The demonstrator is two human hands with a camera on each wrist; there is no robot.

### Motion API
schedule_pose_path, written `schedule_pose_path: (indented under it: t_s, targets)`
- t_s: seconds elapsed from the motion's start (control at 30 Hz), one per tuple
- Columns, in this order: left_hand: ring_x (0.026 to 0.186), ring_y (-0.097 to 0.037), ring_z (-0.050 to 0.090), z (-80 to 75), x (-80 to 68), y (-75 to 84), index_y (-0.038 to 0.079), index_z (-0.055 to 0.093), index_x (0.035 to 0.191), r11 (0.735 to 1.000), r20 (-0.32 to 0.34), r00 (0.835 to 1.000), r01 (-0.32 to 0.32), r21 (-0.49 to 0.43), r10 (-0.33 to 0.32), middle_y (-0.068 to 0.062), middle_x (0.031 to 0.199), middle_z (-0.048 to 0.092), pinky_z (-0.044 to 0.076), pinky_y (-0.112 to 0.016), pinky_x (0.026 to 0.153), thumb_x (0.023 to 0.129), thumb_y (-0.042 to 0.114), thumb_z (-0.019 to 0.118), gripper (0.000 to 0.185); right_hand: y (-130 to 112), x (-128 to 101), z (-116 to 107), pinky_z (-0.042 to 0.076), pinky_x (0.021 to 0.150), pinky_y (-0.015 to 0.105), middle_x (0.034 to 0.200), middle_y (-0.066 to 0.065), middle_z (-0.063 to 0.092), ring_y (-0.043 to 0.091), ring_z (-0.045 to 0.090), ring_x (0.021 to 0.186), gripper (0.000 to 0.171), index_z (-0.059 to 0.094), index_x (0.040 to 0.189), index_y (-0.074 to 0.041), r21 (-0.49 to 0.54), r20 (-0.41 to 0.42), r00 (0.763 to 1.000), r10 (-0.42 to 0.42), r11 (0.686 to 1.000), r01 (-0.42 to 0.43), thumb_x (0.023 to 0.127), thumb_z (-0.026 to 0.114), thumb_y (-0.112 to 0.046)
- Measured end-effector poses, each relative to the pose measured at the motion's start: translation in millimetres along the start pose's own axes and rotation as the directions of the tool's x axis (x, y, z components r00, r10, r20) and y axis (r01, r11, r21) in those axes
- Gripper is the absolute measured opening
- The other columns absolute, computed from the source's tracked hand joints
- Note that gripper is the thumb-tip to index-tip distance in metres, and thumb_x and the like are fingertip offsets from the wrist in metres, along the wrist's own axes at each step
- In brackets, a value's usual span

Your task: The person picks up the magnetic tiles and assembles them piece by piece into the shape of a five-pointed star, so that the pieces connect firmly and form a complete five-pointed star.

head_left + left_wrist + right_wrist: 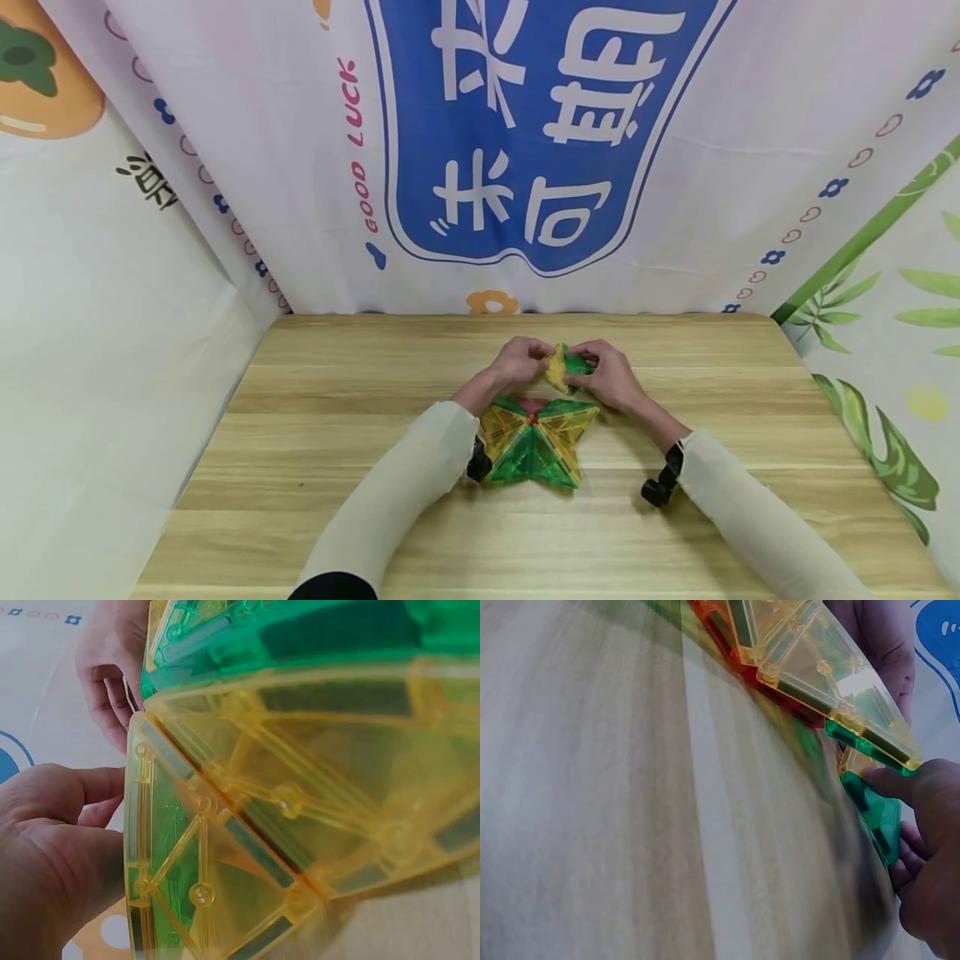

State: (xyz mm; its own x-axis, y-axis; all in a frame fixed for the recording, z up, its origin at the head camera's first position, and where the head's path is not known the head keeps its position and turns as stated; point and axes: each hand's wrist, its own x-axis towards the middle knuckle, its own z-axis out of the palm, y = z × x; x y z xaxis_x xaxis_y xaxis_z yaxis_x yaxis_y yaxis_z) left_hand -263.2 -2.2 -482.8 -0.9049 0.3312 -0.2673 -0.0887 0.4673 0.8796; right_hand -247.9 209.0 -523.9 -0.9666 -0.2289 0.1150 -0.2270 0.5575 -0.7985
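Sleeves: two cream sleeves enter from the near edge of the wooden table [300,467], each with a black wrist camera at the cuff.

Tile assembly [536,442]: a flat star-like spread of translucent yellow and green triangular magnetic tiles, with a small red tile at its far side. It lies on the table between the two forearms, just nearer than the hands. The left wrist view shows its yellow panels [315,810] close up, with green ones above them.

Left hand [517,360]: raised just beyond the assembly, fingers curled, pinching the left edge of a small yellow tile [557,367]. In the left wrist view the fingertips [97,787] touch the rim of a yellow tile.

Right hand [611,375]: beside the left hand, fingers curled round a small green tile [577,364]. In the right wrist view the thumb [900,784] presses on the green tile [877,814].

Held tiles: the yellow and the green tile meet edge to edge between the two hands, over the far middle of the table. Whether they are joined cannot be told.

Backdrop [540,125]: a white cloth behind the table, printed with a blue shield bearing white characters and the words GOOD LUCK in pink. Side cloths show an orange fruit at left and green leaves at right.
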Motion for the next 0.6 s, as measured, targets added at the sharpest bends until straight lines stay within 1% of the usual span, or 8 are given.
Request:
schedule_pose_path:
  t_s: [0.1, 0.2, 0.3, 0.37, 0.4, 0.47, 0.53, 0.6]
  targets:
    - [0.122, -0.025, 0.062, -0.2, 0.6, -0.7, 0.004, 0.074, 0.130, 1.000, 0.015, 1.000, 0.007, -0.017, -0.007, -0.016, 0.143, 0.063, 0.055, -0.033, 0.091, 0.105, -0.003, 0.060, 0.030, 1, 0, 1, 0.056, 0.099, 0.054, 0.129, 0.019, 0.064, 0.037, 0.065, 0.117, 0.041, 0.075, 0.123, -0.004, 0.009, 0.004, 1.000, -0.027, 1.000, 0.027, 0.086, 0.090, -0.012]
    - [0.098, -0.019, 0.062, -1.1, 0.0, -1.5, 0.002, 0.074, 0.127, 0.999, 0.032, 0.999, 0.003, -0.045, -0.002, -0.018, 0.144, 0.062, 0.050, -0.029, 0.075, 0.102, -0.009, 0.057, 0.032, 1, 0, 1, 0.057, 0.095, 0.053, 0.127, 0.017, 0.065, 0.036, 0.065, 0.113, 0.038, 0.076, 0.120, -0.004, 0.012, 0.002, 0.999, -0.048, 0.999, 0.048, 0.086, 0.090, -0.011]
    - [0.072, -0.014, 0.052, -2.5, -1.4, -3.7, 0.001, 0.074, 0.127, 0.997, 0.042, 0.999, -0.002, -0.077, 0.005, -0.019, 0.145, 0.061, 0.044, -0.028, 0.064, 0.100, -0.014, 0.054, 0.037, 0, 0, 1, 0.057, 0.094, 0.051, 0.125, 0.017, 0.067, 0.035, 0.066, 0.111, 0.033, 0.077, 0.116, -0.003, 0.040, -0.003, 0.999, -0.054, 0.998, 0.054, 0.086, 0.089, -0.007]
    - [0.062, -0.013, 0.043, -4.2, -2.7, -6.1, 0.003, 0.075, 0.126, 0.995, 0.044, 0.999, -0.003, -0.096, 0.007, -0.018, 0.145, 0.061, 0.040, -0.028, 0.059, 0.099, -0.015, 0.053, 0.039, 0, 0, 0, 0.059, 0.095, 0.049, 0.124, 0.018, 0.067, 0.036, 0.067, 0.111, 0.030, 0.077, 0.115, -0.002, 0.068, 0.001, 0.998, -0.057, 0.996, 0.057, 0.087, 0.087, -0.003]
    - [0.062, -0.012, 0.042, -5.5, -3.5, -7.4, 0.003, 0.075, 0.126, 0.995, 0.042, 0.999, -0.005, -0.103, 0.009, -0.018, 0.146, 0.060, 0.039, -0.028, 0.058, 0.098, -0.015, 0.053, 0.040, -1, 0, 0, 0.059, 0.095, 0.048, 0.124, 0.019, 0.067, 0.036, 0.067, 0.112, 0.029, 0.077, 0.115, -0.001, 0.089, 0.004, 0.998, -0.056, 0.995, 0.055, 0.087, 0.085, -0.001]
    - [0.067, -0.012, 0.048, -8.8, -5.3, -9.1, 0.005, 0.076, 0.126, 0.994, 0.033, 0.999, -0.009, -0.111, 0.012, -0.016, 0.145, 0.060, 0.042, -0.028, 0.060, 0.095, -0.016, 0.052, 0.044, -4, 1, -1, 0.060, 0.096, 0.044, 0.124, 0.019, 0.067, 0.037, 0.068, 0.113, 0.026, 0.077, 0.115, 0.000, 0.123, 0.012, 0.999, -0.052, 0.991, 0.050, 0.089, 0.082, 0.003]
    - [0.083, -0.015, 0.059, -13.0, -7.7, -9.7, 0.006, 0.076, 0.126, 0.992, 0.025, 0.999, -0.018, -0.123, 0.021, -0.016, 0.144, 0.061, 0.049, -0.029, 0.065, 0.094, -0.017, 0.052, 0.046, -8, 2, -2, 0.060, 0.096, 0.037, 0.125, 0.020, 0.067, 0.037, 0.068, 0.114, 0.025, 0.077, 0.115, 0.001, 0.153, 0.020, 0.998, -0.052, 0.987, 0.048, 0.091, 0.079, 0.005]
    - [0.102, -0.020, 0.065, -17.7, -10.0, -9.1, 0.006, 0.076, 0.127, 0.990, 0.019, 0.999, -0.028, -0.138, 0.031, -0.017, 0.144, 0.061, 0.057, -0.033, 0.074, 0.093, -0.017, 0.052, 0.048, -13, 3, -3, 0.059, 0.095, 0.031, 0.124, 0.020, 0.068, 0.037, 0.068, 0.114, 0.024, 0.077, 0.114, 0.001, 0.174, 0.020, 0.998, -0.053, 0.984, 0.049, 0.091, 0.077, 0.007]
